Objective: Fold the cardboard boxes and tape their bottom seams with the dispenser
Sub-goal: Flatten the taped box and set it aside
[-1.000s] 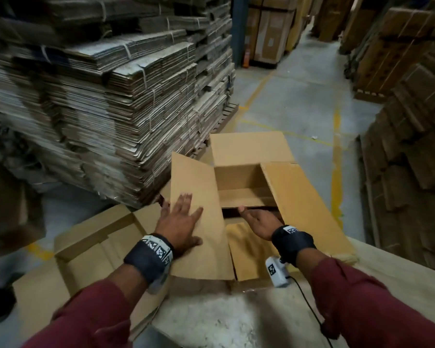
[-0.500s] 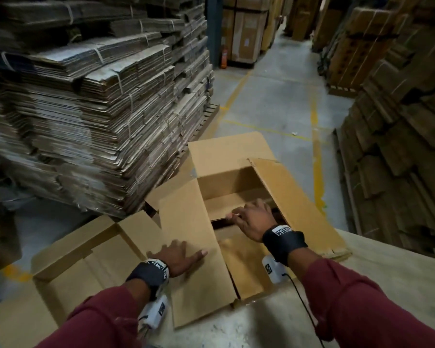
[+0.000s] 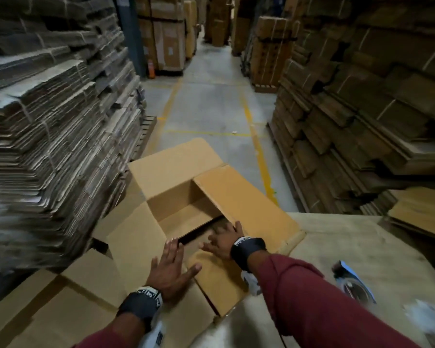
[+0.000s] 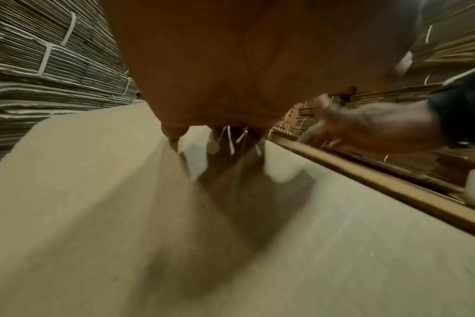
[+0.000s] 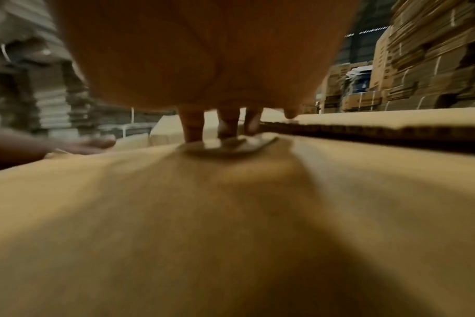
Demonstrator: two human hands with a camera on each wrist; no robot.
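An open brown cardboard box (image 3: pixel 171 207) lies at the table's left end with its flaps spread. My left hand (image 3: pixel 172 268) presses flat, fingers spread, on the long left flap (image 3: pixel 133 244). My right hand (image 3: pixel 222 241) presses flat on the short near flap (image 3: pixel 216 277), beside the long right flap (image 3: pixel 244 204). A dark gap shows between the two short flaps. The left wrist view shows the left hand (image 4: pixel 244 75) on cardboard and the right hand (image 4: pixel 366 128) beyond it. In the right wrist view the straight fingers (image 5: pixel 193 126) touch the flap. The tape dispenser (image 3: pixel 354 285) lies on the table at right, apart from both hands.
A second opened box (image 3: pixel 61 305) sits lower left beside the table (image 3: pixel 337 242). Tall bundles of flat cardboard (image 3: pixel 48 121) stand close on the left, with more stacks (image 3: pixel 362 109) on the right. A floor aisle (image 3: pixel 211 109) runs ahead. White paper (image 3: pixel 427 320) lies near the dispenser.
My left hand has slid right along the left flap toward my right hand, bringing that flap inward. My right hand has stayed pressing on the near flap. The dispenser has come into view.
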